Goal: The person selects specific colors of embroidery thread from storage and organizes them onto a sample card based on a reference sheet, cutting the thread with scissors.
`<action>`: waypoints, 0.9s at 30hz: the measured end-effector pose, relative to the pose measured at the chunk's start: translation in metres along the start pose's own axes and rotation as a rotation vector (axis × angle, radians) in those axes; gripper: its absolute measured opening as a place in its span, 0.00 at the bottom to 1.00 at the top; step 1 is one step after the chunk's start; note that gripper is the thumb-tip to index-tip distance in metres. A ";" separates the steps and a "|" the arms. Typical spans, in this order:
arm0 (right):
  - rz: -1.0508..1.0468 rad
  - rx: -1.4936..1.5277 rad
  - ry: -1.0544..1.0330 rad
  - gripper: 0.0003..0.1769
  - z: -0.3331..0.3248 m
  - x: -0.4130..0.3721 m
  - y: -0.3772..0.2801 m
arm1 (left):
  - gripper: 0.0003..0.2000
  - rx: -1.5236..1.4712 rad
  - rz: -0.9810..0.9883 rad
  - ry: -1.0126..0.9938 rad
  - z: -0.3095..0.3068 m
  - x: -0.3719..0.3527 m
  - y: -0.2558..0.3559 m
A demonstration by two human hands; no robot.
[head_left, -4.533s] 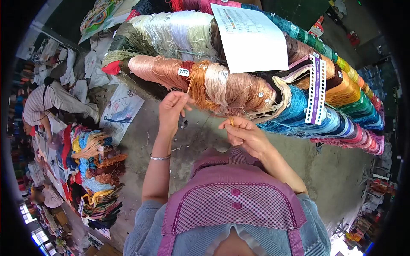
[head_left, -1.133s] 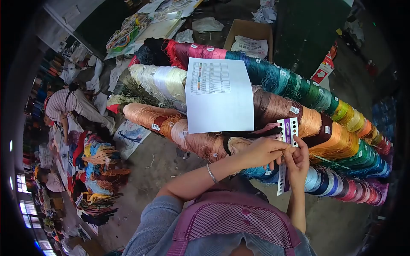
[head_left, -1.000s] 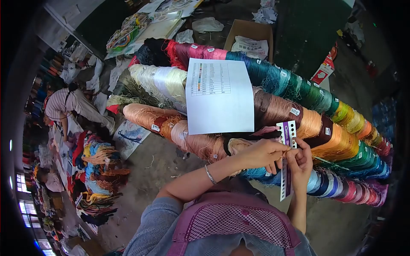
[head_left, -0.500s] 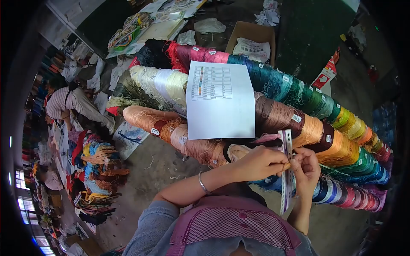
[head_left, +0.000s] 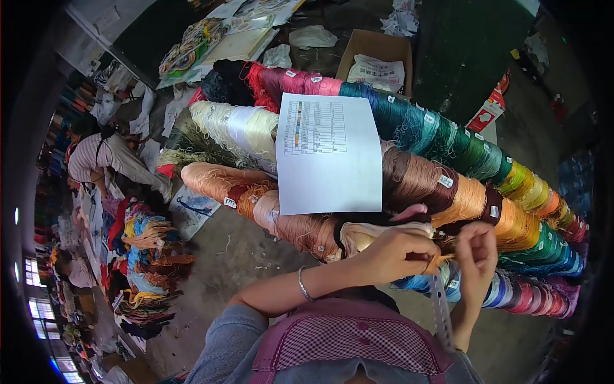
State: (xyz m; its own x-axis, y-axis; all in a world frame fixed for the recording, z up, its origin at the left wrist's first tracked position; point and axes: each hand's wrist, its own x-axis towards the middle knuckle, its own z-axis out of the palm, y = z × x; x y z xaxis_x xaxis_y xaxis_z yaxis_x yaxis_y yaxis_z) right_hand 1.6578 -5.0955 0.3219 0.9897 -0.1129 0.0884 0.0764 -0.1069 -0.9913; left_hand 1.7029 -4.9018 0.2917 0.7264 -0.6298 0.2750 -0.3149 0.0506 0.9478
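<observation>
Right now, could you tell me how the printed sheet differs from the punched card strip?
The printed sheet is wide and white; the punched card strip is narrow, with a row of holes. The sheet lies flat on the thread skeins, untouched; the strip hangs down below the left hand and right hand, which pinch an orange thread. Both are thin and flat.

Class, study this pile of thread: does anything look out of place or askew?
A white printed sheet lies loose and slightly crooked across the thread skeins, hiding some; scraps litter the floor.
</observation>
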 end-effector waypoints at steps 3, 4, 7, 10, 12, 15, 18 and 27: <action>-0.154 -0.284 0.164 0.12 -0.002 0.012 0.012 | 0.12 -0.098 0.062 0.050 0.000 -0.002 0.010; -0.072 -0.204 0.011 0.13 -0.010 0.013 0.019 | 0.14 -0.117 0.086 0.048 0.000 -0.002 0.009; 0.167 0.131 -0.249 0.11 -0.010 0.014 0.033 | 0.12 -0.157 0.074 -0.016 -0.004 -0.003 0.005; 0.221 0.392 -0.141 0.06 -0.001 0.019 0.037 | 0.08 -0.146 0.152 0.031 -0.012 -0.003 -0.003; 0.168 0.499 -0.082 0.04 -0.002 0.027 0.039 | 0.05 -0.282 -0.068 0.029 -0.024 -0.012 0.000; 0.120 0.456 -0.078 0.04 -0.002 0.031 0.047 | 0.07 -0.375 -0.348 0.085 -0.057 -0.037 0.001; 0.120 0.410 -0.036 0.04 -0.002 0.036 0.048 | 0.13 -0.254 -0.550 0.217 -0.088 -0.067 0.008; 0.132 0.232 0.101 0.04 0.008 0.049 0.048 | 0.11 -0.561 -0.508 0.719 -0.163 -0.170 0.017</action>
State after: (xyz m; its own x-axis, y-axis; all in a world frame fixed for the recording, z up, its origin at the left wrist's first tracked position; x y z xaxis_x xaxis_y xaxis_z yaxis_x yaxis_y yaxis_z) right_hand 1.7110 -5.0986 0.2782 0.9768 -0.2095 -0.0448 -0.0148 0.1428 -0.9896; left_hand 1.6738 -4.6678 0.2875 0.9442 -0.0769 -0.3202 0.3248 0.3780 0.8670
